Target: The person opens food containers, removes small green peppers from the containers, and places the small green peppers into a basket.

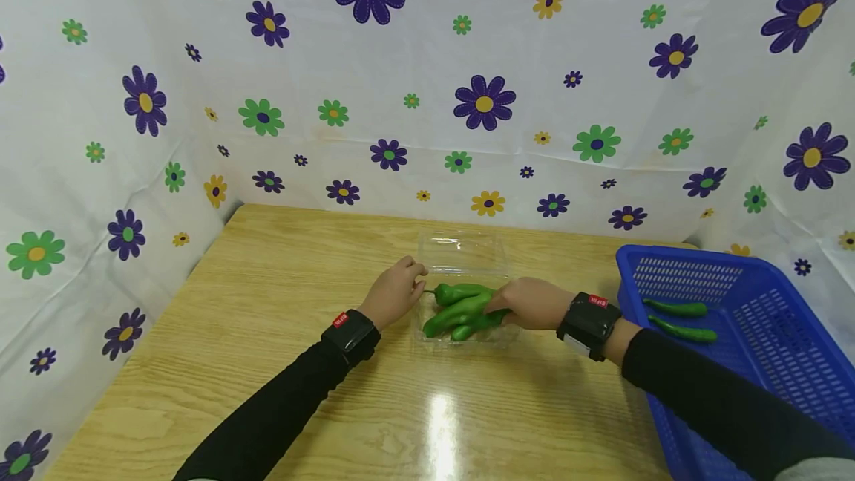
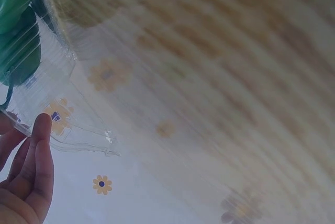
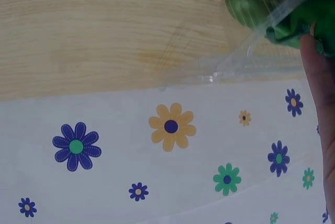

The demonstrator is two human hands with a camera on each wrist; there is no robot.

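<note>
Near the middle of the frame, both hands reach in over a clear box (image 1: 434, 345) that lies on the desk, its lid (image 1: 461, 252) tipped back toward the far edge. From the lower left comes the left hand (image 1: 394, 292), back upward, fingers bent; thumb and fingers pinch the box's left edge, close by the stem of one of the peppers (image 1: 457, 314). These are green, at least three of them, lying in the box side by side and slightly slanted. The right hand (image 1: 531, 303) comes in from the lower right, wrist level, fingers pointing down and inward, touching the peppers' right ends; whether it grips one or only presses cannot be told, as most fingertips are hidden. Each wrist wears a black band (image 1: 350, 336) with a red label, above a black sleeve (image 1: 280, 399). At the right of the frame a blue basket (image 1: 695, 254), slotted along its walls, holds two thin peppers (image 1: 683, 309), and the right sleeve crosses over it. The desk (image 1: 280, 273) is pale grained wood, with a bright glare at lower centre. White cloth (image 1: 414, 43) printed with purple, green and yellow flowers hangs behind and at both sides, faintly creased.
</note>
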